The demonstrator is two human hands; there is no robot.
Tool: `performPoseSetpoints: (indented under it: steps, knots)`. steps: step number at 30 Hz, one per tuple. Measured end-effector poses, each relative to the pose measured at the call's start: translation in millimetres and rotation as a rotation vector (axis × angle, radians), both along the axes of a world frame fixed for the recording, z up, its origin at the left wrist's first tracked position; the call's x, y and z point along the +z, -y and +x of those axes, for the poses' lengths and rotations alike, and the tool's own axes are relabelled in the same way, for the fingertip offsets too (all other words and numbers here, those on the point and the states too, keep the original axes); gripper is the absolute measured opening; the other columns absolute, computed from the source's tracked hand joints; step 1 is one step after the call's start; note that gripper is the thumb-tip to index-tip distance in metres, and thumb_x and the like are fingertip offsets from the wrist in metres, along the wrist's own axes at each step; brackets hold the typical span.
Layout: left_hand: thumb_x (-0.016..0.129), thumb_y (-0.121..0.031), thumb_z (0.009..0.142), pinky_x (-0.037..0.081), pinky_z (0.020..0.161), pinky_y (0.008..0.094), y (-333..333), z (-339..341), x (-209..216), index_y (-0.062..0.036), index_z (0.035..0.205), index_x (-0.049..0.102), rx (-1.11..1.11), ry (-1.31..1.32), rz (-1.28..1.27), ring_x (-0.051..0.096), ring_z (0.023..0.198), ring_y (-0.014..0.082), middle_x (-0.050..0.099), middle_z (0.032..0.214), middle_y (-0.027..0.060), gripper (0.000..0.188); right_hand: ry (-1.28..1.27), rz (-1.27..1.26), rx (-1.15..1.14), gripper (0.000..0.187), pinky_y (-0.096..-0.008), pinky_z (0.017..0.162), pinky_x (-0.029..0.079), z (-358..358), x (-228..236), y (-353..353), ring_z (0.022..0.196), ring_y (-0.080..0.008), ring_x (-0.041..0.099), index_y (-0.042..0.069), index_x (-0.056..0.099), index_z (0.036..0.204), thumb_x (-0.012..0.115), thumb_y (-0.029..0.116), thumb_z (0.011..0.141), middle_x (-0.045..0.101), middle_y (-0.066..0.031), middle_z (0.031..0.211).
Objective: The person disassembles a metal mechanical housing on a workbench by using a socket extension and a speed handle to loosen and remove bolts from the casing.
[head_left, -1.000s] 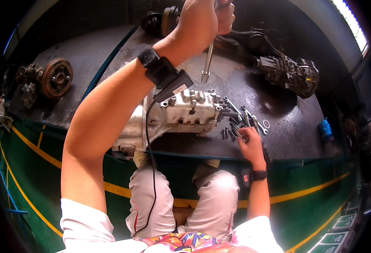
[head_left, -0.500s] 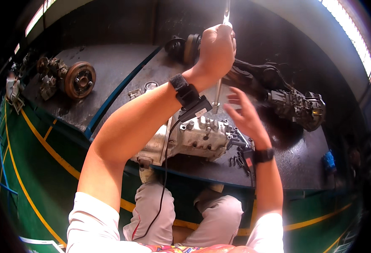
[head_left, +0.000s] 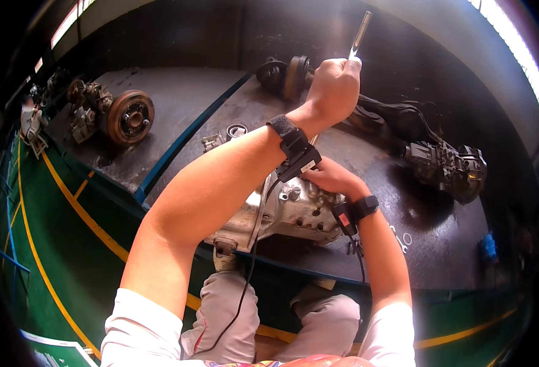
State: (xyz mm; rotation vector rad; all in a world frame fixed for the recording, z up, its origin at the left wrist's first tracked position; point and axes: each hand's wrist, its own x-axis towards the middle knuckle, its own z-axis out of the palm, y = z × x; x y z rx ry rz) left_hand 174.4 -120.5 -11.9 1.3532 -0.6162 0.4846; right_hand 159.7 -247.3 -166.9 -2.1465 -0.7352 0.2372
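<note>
My left hand (head_left: 335, 90) is closed in a fist round a long metal socket wrench. The bare upper end of the wrench (head_left: 360, 35) sticks out above the fist, tilted to the right. Its shaft runs down behind my left wrist, which hides most of it. Close to the lower shaft, just above the housing, is my right hand (head_left: 337, 177); its fingertips are hidden behind the left wrist device, so its grip does not show. Below both hands a silver cast gearbox housing (head_left: 303, 214) lies at the table's front edge.
A rusty brake drum (head_left: 130, 117) stands on the left table. A dark gearbox assembly (head_left: 447, 168) lies to the right, with an axle behind it. Spanners (head_left: 399, 238) lie right of my right forearm. A blue object (head_left: 488, 246) sits far right. Wrist cables hang down.
My right hand has moved inward and down, from open beside the shaft to behind my left wrist. The wrench top has tipped right. The view has shifted slightly.
</note>
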Motion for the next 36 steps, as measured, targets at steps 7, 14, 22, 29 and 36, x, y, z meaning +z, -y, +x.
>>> performPoseSetpoints:
  steps: [7, 14, 22, 29, 36]
  knots:
    - [0.047, -0.034, 0.109, 0.046, 0.067, 0.0453, 1.4, 3.6, -7.3, 0.0016, 0.070, 0.054, 0.043, -0.069, 0.096, 0.053, 0.063, 0.0203, 0.057, 0.062, 0.0103, 0.053, -0.095, -0.109, -0.126, 0.035, -0.0330, 0.083, 0.053, 3.8, 4.0, 7.1, 0.088, -0.0146, 0.067, -0.002, 0.077, 0.117, 0.074, 0.027, 0.097, 0.077, -0.0071, 0.095]
    - [0.046, -0.037, 0.107, 0.050, 0.074, 0.0466, -2.7, -4.2, -7.4, 0.0028, 0.074, 0.061, 0.056, -0.103, 0.200, 0.064, 0.070, 0.0275, 0.065, 0.067, 0.0159, 0.053, -0.095, -0.151, -0.095, 0.032, -0.0323, 0.084, 0.052, -5.8, 21.1, 0.0, 0.089, -0.0145, 0.067, 0.000, 0.079, 0.116, 0.077, 0.027, 0.098, 0.077, -0.0063, 0.095]
    - [0.040, -0.046, 0.103, 0.054, 0.089, 0.0496, -17.0, -10.1, 8.4, 0.0047, 0.080, 0.070, 0.204, -0.055, 0.409, 0.071, 0.086, 0.0392, 0.073, 0.081, 0.0246, 0.063, -0.166, 0.072, -0.089, 0.035, -0.0340, 0.086, 0.052, 6.8, -3.4, 13.7, 0.091, -0.0149, 0.065, 0.002, 0.075, 0.119, 0.072, 0.032, 0.103, 0.075, -0.0051, 0.098]
    - [0.038, -0.048, 0.105, 0.054, 0.095, 0.0503, -22.5, -3.4, 9.8, 0.0097, 0.086, 0.070, 0.262, -0.121, 0.442, 0.072, 0.097, 0.0450, 0.074, 0.097, 0.0307, 0.069, -0.061, 0.229, -0.115, 0.037, -0.0321, 0.095, 0.054, -3.8, 6.8, 7.4, 0.104, -0.0156, 0.067, -0.002, 0.066, 0.131, 0.072, 0.022, 0.104, 0.072, -0.0055, 0.113]
    - [0.041, -0.030, 0.104, 0.039, 0.060, 0.0316, -1.9, -11.5, 10.6, -0.0132, 0.084, 0.049, -0.625, -0.578, 0.045, 0.041, 0.063, 0.0116, 0.044, 0.069, -0.0025, 0.027, 0.544, 0.332, -0.271, 0.058, -0.0356, 0.112, 0.044, -16.1, 39.2, -13.6, 0.132, -0.0246, 0.056, -0.005, 0.045, 0.150, 0.070, 0.020, 0.104, 0.064, -0.0144, 0.128]
